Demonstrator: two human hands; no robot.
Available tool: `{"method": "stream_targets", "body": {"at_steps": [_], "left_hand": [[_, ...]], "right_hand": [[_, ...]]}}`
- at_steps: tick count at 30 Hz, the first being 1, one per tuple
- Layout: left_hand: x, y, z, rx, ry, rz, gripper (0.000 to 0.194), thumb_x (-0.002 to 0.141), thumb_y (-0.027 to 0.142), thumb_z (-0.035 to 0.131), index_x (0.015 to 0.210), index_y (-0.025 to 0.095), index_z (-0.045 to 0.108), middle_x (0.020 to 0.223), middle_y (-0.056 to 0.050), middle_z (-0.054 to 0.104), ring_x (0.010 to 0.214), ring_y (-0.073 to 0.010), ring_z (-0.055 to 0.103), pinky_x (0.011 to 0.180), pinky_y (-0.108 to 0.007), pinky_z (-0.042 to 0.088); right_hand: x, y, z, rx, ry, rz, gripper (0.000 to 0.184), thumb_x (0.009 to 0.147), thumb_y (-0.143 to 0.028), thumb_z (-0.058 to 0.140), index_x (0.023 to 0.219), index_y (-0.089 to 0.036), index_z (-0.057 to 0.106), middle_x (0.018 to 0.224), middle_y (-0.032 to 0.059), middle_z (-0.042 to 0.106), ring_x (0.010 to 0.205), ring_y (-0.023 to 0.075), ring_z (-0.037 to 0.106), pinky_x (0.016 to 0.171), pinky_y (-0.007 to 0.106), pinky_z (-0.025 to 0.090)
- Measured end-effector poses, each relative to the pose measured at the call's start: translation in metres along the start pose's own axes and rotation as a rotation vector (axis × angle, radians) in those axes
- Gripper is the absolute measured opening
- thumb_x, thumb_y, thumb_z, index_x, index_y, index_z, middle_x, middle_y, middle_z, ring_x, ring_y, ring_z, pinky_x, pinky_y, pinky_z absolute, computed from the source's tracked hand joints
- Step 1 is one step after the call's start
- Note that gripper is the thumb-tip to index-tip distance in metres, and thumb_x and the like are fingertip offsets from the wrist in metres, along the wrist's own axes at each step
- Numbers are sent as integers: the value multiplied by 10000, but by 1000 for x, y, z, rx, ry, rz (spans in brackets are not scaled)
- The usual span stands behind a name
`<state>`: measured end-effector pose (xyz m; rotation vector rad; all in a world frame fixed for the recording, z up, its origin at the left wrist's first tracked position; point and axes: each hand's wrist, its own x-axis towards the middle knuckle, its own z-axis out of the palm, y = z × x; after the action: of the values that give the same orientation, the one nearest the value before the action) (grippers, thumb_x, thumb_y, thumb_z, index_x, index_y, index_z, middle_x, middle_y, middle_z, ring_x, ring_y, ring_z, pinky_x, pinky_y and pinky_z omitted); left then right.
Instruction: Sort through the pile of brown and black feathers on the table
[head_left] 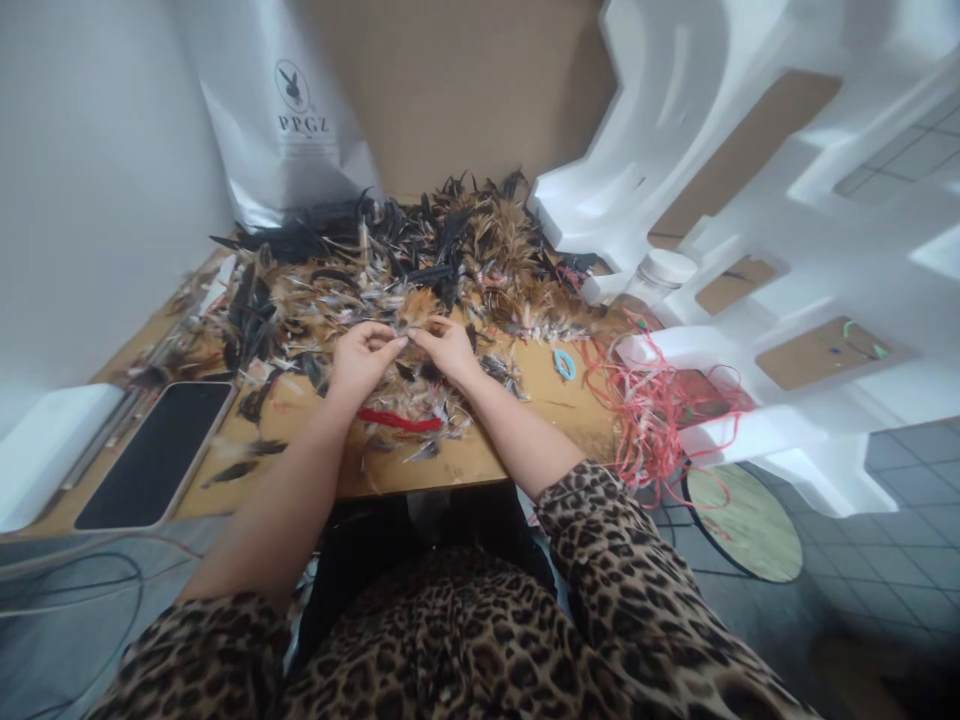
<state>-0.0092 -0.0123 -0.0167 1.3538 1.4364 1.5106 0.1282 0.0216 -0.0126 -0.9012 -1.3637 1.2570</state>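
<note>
My left hand [360, 358] and my right hand [448, 346] meet at the middle of a wooden table [480, 455], fingertips pinched together on a small brown feather [417, 306]. Both hands hover over a big heap of black and brown feathers [420, 250] that covers the back of the table. A red strip [397, 421] lies on the table just below my wrists, among loose feather scraps. My forearms are bare, with leopard-print sleeves near the elbows.
A phone [154, 455] lies face up at the left. A tangle of red strings [652, 400] hangs off the right edge, a blue loop [564, 364] beside it. A white bag [289, 110], white foam packing [720, 180] and a white jar [664, 272] stand behind.
</note>
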Motion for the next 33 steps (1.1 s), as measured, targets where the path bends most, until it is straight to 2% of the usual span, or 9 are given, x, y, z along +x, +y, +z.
{"method": "stream_targets", "body": {"at_steps": [3,7,11,18,22,25,27,33], "left_hand": [[0,4,-2,-99,-29,-77,295,572,321,752,775,140,637,586,5,608,479,-82,501,477,-202,384],[1,1,-5,-172,-87,-162,280,560,318,767,734,139,638,499,26,564,382,-55,413,384,-186,276],[2,-2,-7,-258,-85,-218,289,542,290,780,737,137,631,455,34,543,339,-46,383,353,-177,221],[2,5,-3,-456,-77,-234,270,505,208,784,693,119,613,538,-14,622,469,-71,548,454,-160,384],[1,4,-1,-455,-115,-271,277,526,223,781,710,122,599,573,-21,634,508,-85,582,467,-161,416],[1,1,0,-424,-109,-228,277,549,239,776,722,129,590,573,-14,634,496,-87,582,424,-151,391],[1,1,0,-420,-92,-207,261,555,232,770,707,129,584,563,-13,636,474,-77,569,411,-143,381],[0,8,1,-501,-65,-256,248,575,222,754,675,134,545,566,-30,661,484,-79,600,470,-138,433]], "right_hand": [[0,0,-2,7,-37,12,218,625,-311,674,732,-142,588,670,-16,598,594,85,497,618,225,409],[0,0,-2,34,-76,20,210,617,-273,676,749,-143,576,667,-25,598,581,75,497,625,220,421],[-2,-4,1,110,-106,61,234,608,-253,689,787,-142,587,706,-8,630,611,85,537,656,231,444],[-3,-1,6,301,-146,241,209,594,-295,708,673,-135,598,617,-4,619,580,90,556,631,231,464],[-2,0,3,189,-97,138,173,616,-248,685,727,-134,620,672,-6,632,592,88,548,647,233,457],[-1,-1,-1,61,-90,49,154,628,-195,658,765,-137,622,709,-9,642,622,93,554,662,233,450],[-2,-2,-1,26,-98,39,147,627,-173,648,767,-141,620,708,-12,647,631,93,558,676,234,454],[-2,2,4,232,-115,243,155,612,-245,687,681,-135,604,585,-19,620,565,87,558,619,223,462]]}}
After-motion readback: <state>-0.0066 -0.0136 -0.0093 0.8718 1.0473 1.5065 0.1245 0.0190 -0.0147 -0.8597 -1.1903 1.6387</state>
